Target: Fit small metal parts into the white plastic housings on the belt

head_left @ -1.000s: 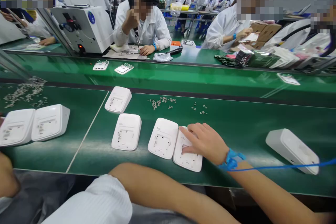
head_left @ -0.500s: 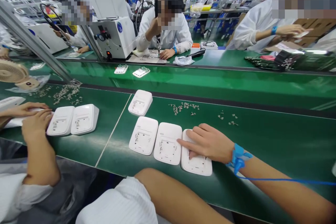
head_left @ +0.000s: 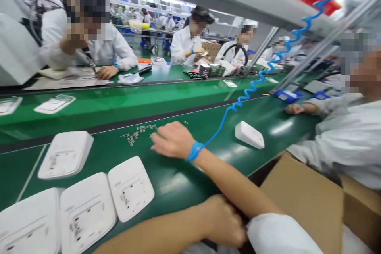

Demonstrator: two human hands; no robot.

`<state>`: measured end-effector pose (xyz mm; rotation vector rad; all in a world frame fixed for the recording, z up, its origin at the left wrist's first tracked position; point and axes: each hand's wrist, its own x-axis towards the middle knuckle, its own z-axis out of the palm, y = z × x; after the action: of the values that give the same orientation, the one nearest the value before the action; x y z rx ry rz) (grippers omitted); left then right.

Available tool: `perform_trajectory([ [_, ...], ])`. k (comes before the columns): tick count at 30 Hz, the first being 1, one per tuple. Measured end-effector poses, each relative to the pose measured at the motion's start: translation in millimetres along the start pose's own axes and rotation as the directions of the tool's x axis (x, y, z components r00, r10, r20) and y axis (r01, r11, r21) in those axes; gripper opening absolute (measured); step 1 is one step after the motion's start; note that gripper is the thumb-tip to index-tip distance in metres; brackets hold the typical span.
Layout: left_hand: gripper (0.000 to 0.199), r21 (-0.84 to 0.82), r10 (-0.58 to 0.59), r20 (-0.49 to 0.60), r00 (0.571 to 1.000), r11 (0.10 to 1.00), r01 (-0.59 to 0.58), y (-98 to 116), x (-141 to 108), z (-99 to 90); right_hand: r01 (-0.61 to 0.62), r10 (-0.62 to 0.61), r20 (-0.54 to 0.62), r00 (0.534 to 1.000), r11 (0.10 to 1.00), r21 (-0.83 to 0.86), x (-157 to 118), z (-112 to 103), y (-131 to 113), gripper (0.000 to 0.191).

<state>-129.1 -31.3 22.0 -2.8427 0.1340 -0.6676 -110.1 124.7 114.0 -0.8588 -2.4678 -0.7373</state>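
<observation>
My right hand [head_left: 173,139], with a blue wrist strap [head_left: 195,151], is over the green bench beside a scatter of small metal pieces [head_left: 130,139]. Its fingers are partly bent and a little apart, slightly blurred, and I see nothing held. Low in the view, my left hand [head_left: 223,222] is near the bench's front edge, knuckles up, its fingers turned down and smeared. Left of my hands, three white plastic housings [head_left: 131,190] lie in a row with their recessed sides up. Another white housing [head_left: 67,152] lies behind them.
A white device [head_left: 249,135] rests on the bench at right. A blue coiled cord [head_left: 262,75] runs from the strap up to the right. An open cardboard box [head_left: 303,202] is at lower right, beside a co-worker's sleeve [head_left: 330,127]. Co-workers sit across the green line [head_left: 178,91].
The view has swung right. My right hand has left the rightmost housing and moved over by the small metal pieces. My left hand has come into view at the bottom.
</observation>
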Motion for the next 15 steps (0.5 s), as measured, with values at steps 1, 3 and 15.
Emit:
perform_trajectory([
  [1, 0.029, -0.091, 0.013, -0.035, 0.999, 0.996, -0.016, -7.1, 2.7, -0.3, -0.154, 0.157, 0.051, 0.986, 0.986, -0.059, -24.0, -10.3, 19.9, 0.036],
  [3, 0.028, -0.215, -0.047, -0.061, 0.997, 0.976, 0.033, -27.3, 2.4, -1.9, -0.542, 0.565, 0.057, 0.823, 0.812, -0.218, -79.7, -32.7, 57.1, 0.039],
  [15, 0.015, -0.142, -0.642, -0.142, 0.754, 0.767, 0.626, -65.5, -3.1, -13.6, -0.841, 0.835, 0.236, 0.497, 0.53, -0.107, -178.6, -61.0, 27.9, 0.052],
])
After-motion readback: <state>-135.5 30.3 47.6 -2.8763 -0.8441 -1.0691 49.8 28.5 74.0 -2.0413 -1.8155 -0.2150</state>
